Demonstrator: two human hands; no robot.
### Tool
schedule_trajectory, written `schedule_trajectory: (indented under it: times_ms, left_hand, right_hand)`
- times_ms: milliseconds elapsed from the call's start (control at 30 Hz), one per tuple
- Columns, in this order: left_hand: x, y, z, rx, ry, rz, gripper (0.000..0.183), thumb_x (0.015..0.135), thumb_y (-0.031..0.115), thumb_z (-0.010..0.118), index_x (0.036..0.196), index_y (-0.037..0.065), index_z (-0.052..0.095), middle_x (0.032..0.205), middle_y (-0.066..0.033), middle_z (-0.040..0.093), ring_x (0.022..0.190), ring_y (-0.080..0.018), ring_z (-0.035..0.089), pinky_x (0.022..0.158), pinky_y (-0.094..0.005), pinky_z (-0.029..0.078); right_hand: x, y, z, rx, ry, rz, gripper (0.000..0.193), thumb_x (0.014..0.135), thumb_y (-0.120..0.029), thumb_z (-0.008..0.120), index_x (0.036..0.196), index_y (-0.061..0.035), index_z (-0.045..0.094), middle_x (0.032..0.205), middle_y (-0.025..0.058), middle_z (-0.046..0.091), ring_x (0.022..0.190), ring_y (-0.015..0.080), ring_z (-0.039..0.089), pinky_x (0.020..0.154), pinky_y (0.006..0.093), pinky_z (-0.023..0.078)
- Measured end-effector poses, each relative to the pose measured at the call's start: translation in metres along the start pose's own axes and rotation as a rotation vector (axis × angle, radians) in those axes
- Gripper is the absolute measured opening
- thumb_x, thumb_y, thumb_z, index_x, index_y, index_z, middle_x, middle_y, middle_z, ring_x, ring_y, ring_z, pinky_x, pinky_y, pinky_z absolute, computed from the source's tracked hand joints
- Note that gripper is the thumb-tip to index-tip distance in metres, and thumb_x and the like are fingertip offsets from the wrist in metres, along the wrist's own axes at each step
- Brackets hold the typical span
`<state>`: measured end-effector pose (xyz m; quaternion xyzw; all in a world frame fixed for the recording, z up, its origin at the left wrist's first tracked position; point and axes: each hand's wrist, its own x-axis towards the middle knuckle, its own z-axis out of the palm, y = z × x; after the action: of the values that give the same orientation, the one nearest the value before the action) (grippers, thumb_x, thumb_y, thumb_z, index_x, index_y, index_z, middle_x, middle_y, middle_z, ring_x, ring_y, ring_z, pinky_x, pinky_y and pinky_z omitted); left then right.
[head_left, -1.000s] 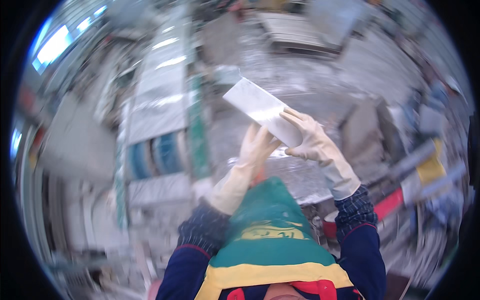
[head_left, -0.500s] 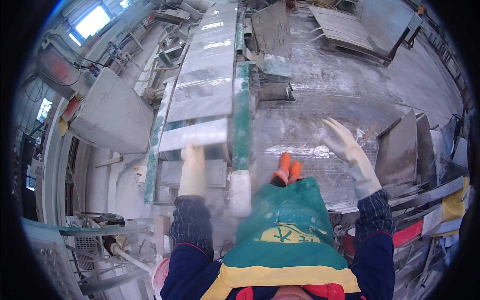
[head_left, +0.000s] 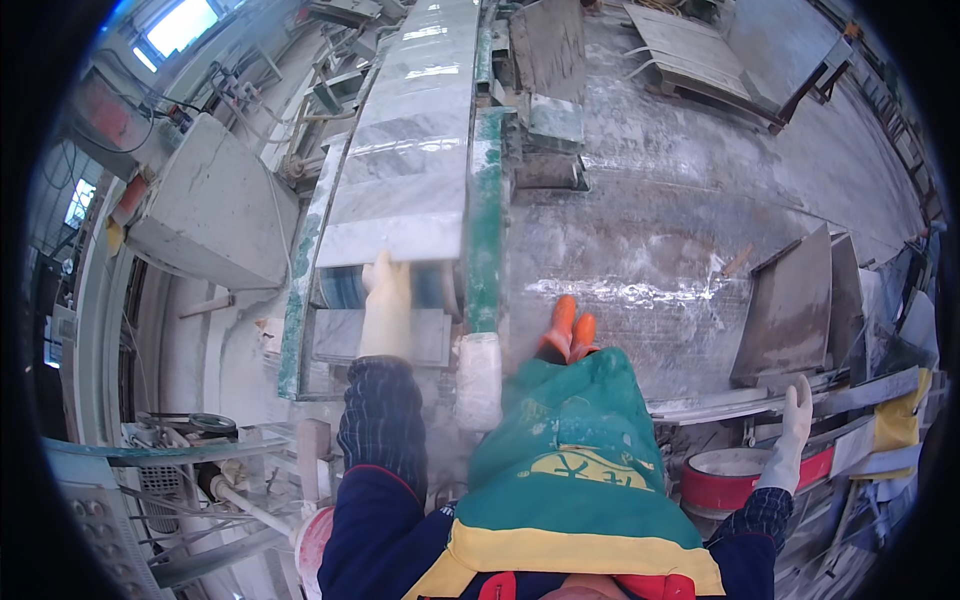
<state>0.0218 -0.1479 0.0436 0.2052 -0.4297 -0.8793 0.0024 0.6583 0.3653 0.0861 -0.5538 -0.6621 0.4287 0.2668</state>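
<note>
My left hand (head_left: 387, 300), in a pale glove, reaches forward and rests its fingers against the near edge of a long grey-white marble slab (head_left: 400, 170). The slab lies on a conveyor with a green side rail (head_left: 487, 230). My right hand (head_left: 790, 440), also gloved, hangs out to the right with its fingers straight and holds nothing. It is just above a red tub (head_left: 720, 475) and beside dark stone slabs (head_left: 790, 310) that lean on edge. I wear a green apron (head_left: 570, 450) and orange boots (head_left: 568, 330).
A white roller end (head_left: 478, 380) sticks out at the conveyor's near corner. A grey machine housing (head_left: 210, 210) stands to the left. The wet concrete floor (head_left: 660, 220) stretches ahead on the right, with a wooden pallet (head_left: 690, 50) at the far end.
A second ago both hands held a pale slab up in front of me. It now lies on the conveyor under my left hand, and my right hand has dropped to the right side.
</note>
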Motion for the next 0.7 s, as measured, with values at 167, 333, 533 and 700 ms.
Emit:
schedule_trajectory:
  times_ms: [167, 333, 533, 700]
  left_hand:
    - [-0.001, 0.002, 0.003, 0.029, 0.007, 0.005, 0.041, 0.092, 0.000, 0.057, 0.131, 0.000, 0.045, 0.126, -0.0195, 0.055, 0.113, -0.0355, 0.059, 0.091, -0.0502, 0.054]
    - [0.003, 0.002, 0.005, -0.007, -0.008, -0.006, 0.040, 0.095, -0.004, 0.050, 0.133, 0.000, 0.042, 0.132, -0.0212, 0.050, 0.119, -0.0387, 0.055, 0.098, -0.0566, 0.051]
    - [0.005, 0.000, 0.006, -0.012, -0.016, 0.001, 0.040, 0.095, -0.004, 0.051, 0.133, 0.002, 0.044, 0.130, -0.0201, 0.052, 0.117, -0.0377, 0.057, 0.096, -0.0556, 0.052]
    - [0.005, 0.001, 0.009, -0.012, -0.007, 0.017, 0.040, 0.095, -0.003, 0.051, 0.134, 0.003, 0.044, 0.130, -0.0189, 0.053, 0.116, -0.0358, 0.057, 0.096, -0.0550, 0.052]
  right_hand:
    - [0.013, 0.038, -0.020, 0.022, 0.047, -0.027, 0.052, 0.099, -0.013, 0.055, 0.147, -0.0017, 0.041, 0.152, 0.0137, 0.042, 0.140, 0.0232, 0.040, 0.115, 0.0321, 0.030]
    - [0.002, 0.030, -0.016, -0.046, 0.048, -0.039, 0.052, 0.099, -0.013, 0.055, 0.148, -0.0014, 0.040, 0.151, 0.0144, 0.043, 0.139, 0.0230, 0.041, 0.114, 0.0319, 0.030]
    - [-0.012, 0.011, -0.004, -0.046, 0.070, 0.002, 0.053, 0.099, -0.016, 0.055, 0.148, -0.0036, 0.041, 0.150, 0.0143, 0.044, 0.137, 0.0241, 0.043, 0.113, 0.0320, 0.032]
    - [-0.010, 0.010, -0.004, -0.025, 0.061, -0.001, 0.053, 0.099, -0.016, 0.055, 0.148, -0.0032, 0.041, 0.151, 0.0147, 0.044, 0.138, 0.0243, 0.042, 0.113, 0.0322, 0.032]
